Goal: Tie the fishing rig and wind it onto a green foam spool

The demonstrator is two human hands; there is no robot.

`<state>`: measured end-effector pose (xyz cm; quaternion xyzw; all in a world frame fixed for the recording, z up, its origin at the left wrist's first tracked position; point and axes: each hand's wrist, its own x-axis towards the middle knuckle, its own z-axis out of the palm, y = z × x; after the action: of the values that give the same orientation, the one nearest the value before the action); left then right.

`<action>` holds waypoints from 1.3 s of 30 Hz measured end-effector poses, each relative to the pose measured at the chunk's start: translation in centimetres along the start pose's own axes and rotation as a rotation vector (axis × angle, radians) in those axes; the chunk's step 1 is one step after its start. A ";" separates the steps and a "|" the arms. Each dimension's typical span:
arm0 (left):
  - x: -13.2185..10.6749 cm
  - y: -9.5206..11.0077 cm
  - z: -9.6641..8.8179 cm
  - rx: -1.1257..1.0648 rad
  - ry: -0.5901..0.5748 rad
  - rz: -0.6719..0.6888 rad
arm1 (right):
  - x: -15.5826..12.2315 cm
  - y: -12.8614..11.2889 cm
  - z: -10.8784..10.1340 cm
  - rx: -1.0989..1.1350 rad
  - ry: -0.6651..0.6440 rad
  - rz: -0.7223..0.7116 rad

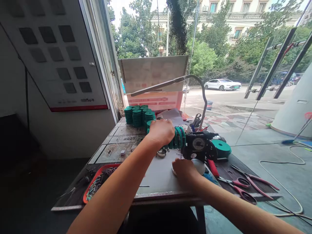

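My left hand (pixel 162 132) is closed at the left end of a row of green discs (pixel 179 137); its curled fingers hide what they grip. To the right of that row stands a small black machine (pixel 197 144) with a round dial. Lower down, my right hand (pixel 185 170) is closed in front of the machine, at a small white round dish that it mostly covers. Whatever is between its fingertips is hidden. A shallow bowl of small parts (pixel 162 152) sits between the two hands on a white sheet (pixel 156 175).
Stacks of green discs (pixel 137 117) stand at the back left. A red tray of small pieces (pixel 90 187) lies front left. Scissors (pixel 241 183), pliers (pixel 253 180) and a green roll (pixel 220 148) are at the right. A lamp arm (pixel 204 100) arches overhead.
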<state>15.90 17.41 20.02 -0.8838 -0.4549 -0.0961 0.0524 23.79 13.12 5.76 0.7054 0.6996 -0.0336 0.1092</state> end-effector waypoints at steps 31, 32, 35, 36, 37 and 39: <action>3.7 -2.3 1.2 -0.190 -0.160 0.066 | -2.9 6.7 -6.4 1.093 0.689 -0.270; 3.8 -2.3 1.2 -0.196 -0.167 0.068 | -2.9 6.7 -6.3 1.136 0.672 -0.277; 4.1 -2.5 1.2 -0.207 -0.180 0.071 | -3.0 6.6 -6.2 1.224 0.632 -0.279; 4.1 -2.5 1.3 -0.209 -0.181 0.070 | -3.0 6.5 -6.2 1.241 0.623 -0.277; 4.2 -2.5 1.3 -0.211 -0.181 0.069 | -3.0 6.4 -6.2 1.250 0.617 -0.273; 4.2 -2.5 1.4 -0.214 -0.180 0.067 | -2.9 6.3 -6.1 1.246 0.620 -0.267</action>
<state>16.42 22.46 19.62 -0.9041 -0.4151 -0.0626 -0.0796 29.34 11.53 12.97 0.5217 0.6296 -0.2384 -0.5240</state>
